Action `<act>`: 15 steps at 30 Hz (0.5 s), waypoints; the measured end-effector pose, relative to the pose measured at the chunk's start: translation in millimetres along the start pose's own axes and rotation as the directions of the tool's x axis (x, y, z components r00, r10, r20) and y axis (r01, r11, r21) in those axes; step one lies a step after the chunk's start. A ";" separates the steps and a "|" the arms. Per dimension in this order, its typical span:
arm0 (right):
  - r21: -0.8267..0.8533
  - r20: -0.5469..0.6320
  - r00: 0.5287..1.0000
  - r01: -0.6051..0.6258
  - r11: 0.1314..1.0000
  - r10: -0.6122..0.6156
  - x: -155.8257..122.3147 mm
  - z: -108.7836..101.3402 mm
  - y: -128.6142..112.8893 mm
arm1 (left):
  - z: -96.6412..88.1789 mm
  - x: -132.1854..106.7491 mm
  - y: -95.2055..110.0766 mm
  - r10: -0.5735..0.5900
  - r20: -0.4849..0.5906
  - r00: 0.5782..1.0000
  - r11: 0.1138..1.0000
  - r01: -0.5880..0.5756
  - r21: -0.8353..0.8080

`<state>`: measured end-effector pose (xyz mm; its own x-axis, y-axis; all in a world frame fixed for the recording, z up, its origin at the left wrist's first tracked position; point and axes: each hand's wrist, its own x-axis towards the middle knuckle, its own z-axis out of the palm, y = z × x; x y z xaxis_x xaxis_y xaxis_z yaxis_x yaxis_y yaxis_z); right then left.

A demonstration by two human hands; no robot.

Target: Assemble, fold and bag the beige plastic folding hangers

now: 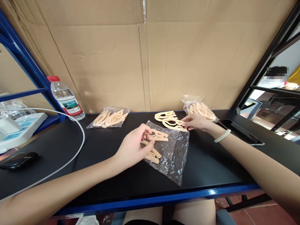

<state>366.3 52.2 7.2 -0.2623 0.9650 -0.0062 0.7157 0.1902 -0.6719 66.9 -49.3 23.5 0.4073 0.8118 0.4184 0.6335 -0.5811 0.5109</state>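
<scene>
My right hand [195,122] has its thumb and fingers closed on the right end of a beige folding hanger [170,122], which is flat with curved loops. Just behind it lies a second beige hanger [161,116]. My left hand [137,142] hovers over a clear plastic bag [174,153], its fingers loosely curved and a gap between thumb and forefinger. Several beige hangers [153,156] lie in or on that bag, partly hidden by the left hand. Whether the left fingers touch the nearest one is hard to make out.
Filled bags of hangers lie at the back left [110,118] and back right [200,109]. A tablet [243,132] lies at right. On the left are a water bottle [67,100], a black mouse [18,160], a white cable [82,137] and a power strip [25,128]. Cardboard [105,62] stands behind.
</scene>
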 end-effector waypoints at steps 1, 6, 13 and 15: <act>-0.011 0.007 1.000 -0.004 1.000 0.004 -1.3 -0.3 -1.9 | -1.9 0.3 -5.2 -0.012 0.000 1.000 1.000 0.012 -0.006; -0.117 0.018 1.000 0.026 0.993 -0.024 -4.7 0.8 -9.1 | -8.3 -3.7 -29.7 -0.079 -0.022 0.997 0.997 0.078 -0.014; -0.096 0.045 0.999 0.007 0.995 -0.003 -6.4 2.3 -10.4 | -11.1 -4.6 -46.4 -0.134 -0.036 0.990 0.989 0.131 -0.076; -0.045 0.058 0.998 -0.013 0.999 0.016 -7.7 -0.1 -10.5 | -12.8 -3.4 -49.6 -0.160 -0.046 0.986 0.982 0.154 -0.109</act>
<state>360.8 42.8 14.4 -0.2879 0.9558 -0.0598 0.7476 0.1853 -0.6377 25.7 -24.0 6.4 0.2698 0.8908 0.3658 0.6131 -0.4518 0.6481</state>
